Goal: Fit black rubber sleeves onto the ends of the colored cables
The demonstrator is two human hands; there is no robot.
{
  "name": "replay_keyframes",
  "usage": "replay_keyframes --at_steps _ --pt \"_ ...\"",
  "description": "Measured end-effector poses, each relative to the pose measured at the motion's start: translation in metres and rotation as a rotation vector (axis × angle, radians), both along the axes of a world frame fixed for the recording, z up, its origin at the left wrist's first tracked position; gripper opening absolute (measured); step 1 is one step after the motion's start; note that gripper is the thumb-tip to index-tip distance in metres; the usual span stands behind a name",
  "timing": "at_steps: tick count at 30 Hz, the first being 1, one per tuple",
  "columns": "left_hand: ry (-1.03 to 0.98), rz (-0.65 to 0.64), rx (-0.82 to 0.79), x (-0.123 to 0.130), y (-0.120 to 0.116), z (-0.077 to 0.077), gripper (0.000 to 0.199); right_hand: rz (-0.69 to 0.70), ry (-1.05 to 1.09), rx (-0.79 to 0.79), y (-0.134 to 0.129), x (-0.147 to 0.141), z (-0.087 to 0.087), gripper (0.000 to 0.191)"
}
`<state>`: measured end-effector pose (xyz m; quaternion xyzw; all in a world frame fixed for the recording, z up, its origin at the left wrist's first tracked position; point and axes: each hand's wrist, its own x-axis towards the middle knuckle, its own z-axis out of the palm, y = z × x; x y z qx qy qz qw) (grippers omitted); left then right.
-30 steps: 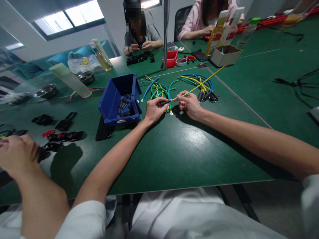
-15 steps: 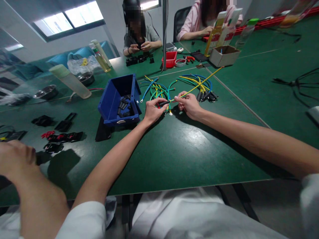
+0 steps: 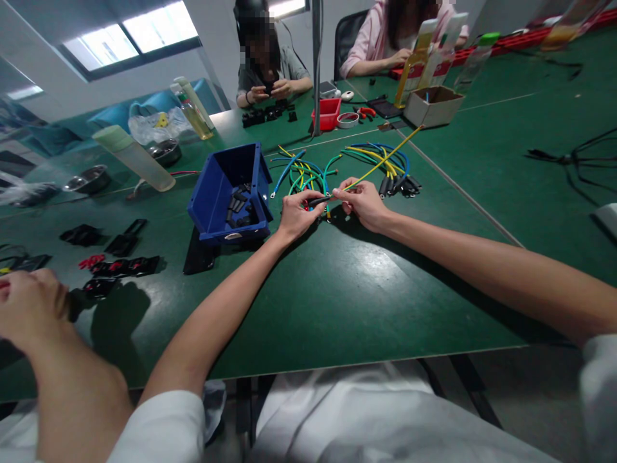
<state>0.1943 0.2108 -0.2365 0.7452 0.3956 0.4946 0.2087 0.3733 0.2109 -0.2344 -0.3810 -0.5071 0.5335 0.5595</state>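
Note:
My left hand (image 3: 299, 215) is closed on a black rubber sleeve (image 3: 318, 200), held level above the table. Pinched in my right hand (image 3: 362, 204) is a yellow-green wire (image 3: 385, 159), its near end at the sleeve and its far end slanting up to the right. Whether the wire's tip is inside the sleeve is hidden by my fingers. Behind my hands lies a loose pile of blue, yellow and green wires (image 3: 303, 168) with ring terminals. To its right is a bundle of wires (image 3: 378, 154) with black sleeves on their ends. A blue bin (image 3: 202, 215) holding black sleeves stands left of my left hand.
A neighbour's hand (image 3: 33, 302) is at the far left, by several black parts (image 3: 123, 265). Across the table two people work near a red bin (image 3: 326, 116) and a cardboard box (image 3: 434, 109). A metal pole (image 3: 317, 71) rises behind the wires.
The wire has slid slightly left and down toward the sleeve with my right hand. My left hand stays in place. The neighbour's hand at the far left has shifted a little.

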Motion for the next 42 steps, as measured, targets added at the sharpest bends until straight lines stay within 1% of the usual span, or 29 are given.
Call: replay_keyframes --at_steps 5,9,14,19,29,37,42 --pt "-0.03 -0.004 0.01 0.0002 0.0003 -0.0001 0.009 -0.002 0.018 -0.039 -0.0008 -0.0006 0.0017 0.037" --pt "-0.052 0.004 -0.003 0.0003 0.0014 -0.0012 0.009 -0.04 0.075 -0.109 -0.0027 -0.0009 0.0035 0.031" --pt "-0.047 -0.001 -0.015 0.0008 0.0017 -0.0014 0.008 -0.101 0.06 -0.086 -0.0032 -0.0016 0.0024 0.029" --pt "-0.055 -0.002 -0.016 0.0012 0.0002 0.0001 0.008 -0.088 0.047 -0.052 -0.0025 -0.0013 0.0016 0.03" --pt "-0.03 0.02 -0.003 -0.0002 0.0004 0.0003 0.009 -0.05 0.033 -0.062 -0.0002 -0.0001 0.0007 0.036" --pt "-0.014 0.022 -0.002 -0.0007 -0.0002 -0.0002 0.009 -0.019 -0.037 -0.036 -0.0018 -0.002 0.0014 0.04" --pt "-0.016 0.015 0.006 -0.0009 0.0004 -0.0004 0.008 -0.017 -0.032 -0.029 -0.0006 -0.0017 0.0004 0.039"
